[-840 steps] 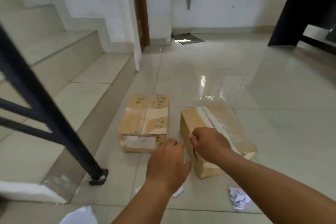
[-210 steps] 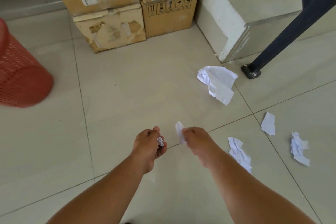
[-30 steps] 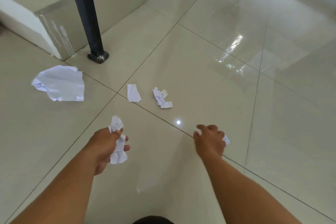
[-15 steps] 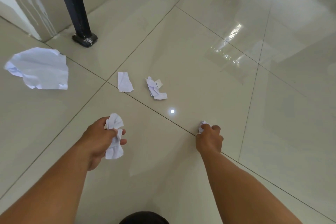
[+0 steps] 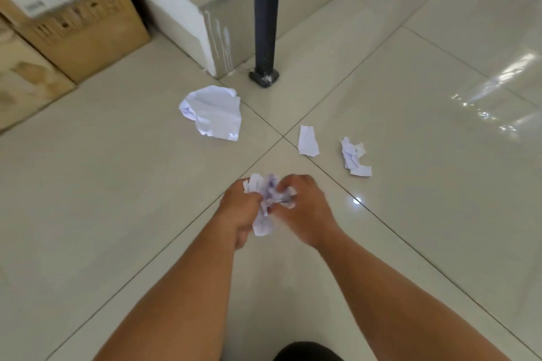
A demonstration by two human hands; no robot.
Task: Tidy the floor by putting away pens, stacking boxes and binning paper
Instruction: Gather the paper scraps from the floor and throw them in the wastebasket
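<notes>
While a wad of crumpled paper (image 5: 268,193) is gripped between both hands, well to the near side of a black post (image 5: 265,23), three more papers are seen lying on the tiled floor (image 5: 117,184). The fingers of the left hand (image 5: 240,209) are curled around the wad from its left side. Those of the right hand (image 5: 306,211) are pinched onto its upper right edge. With both hands taken up, the wad is judged to need passing into one hand before anything more is picked up.

A flat scrap (image 5: 308,141) is found to the near right of the post, its long axis running away from the person. It is nearer the right hand. A small crumpled scrap (image 5: 353,157) lies further right of the post, near the flat one but apart from it. A large crumpled sheet (image 5: 212,113) is placed just to the near left of the post's foot, nearer the left hand.

Just left of the post a pale step (image 5: 187,3) is seen, and further left of the post cardboard boxes (image 5: 82,26) are stacked. No bin is shown, so its direction cannot be told. The floor is glossy, with bright reflections far to the right of the post.
</notes>
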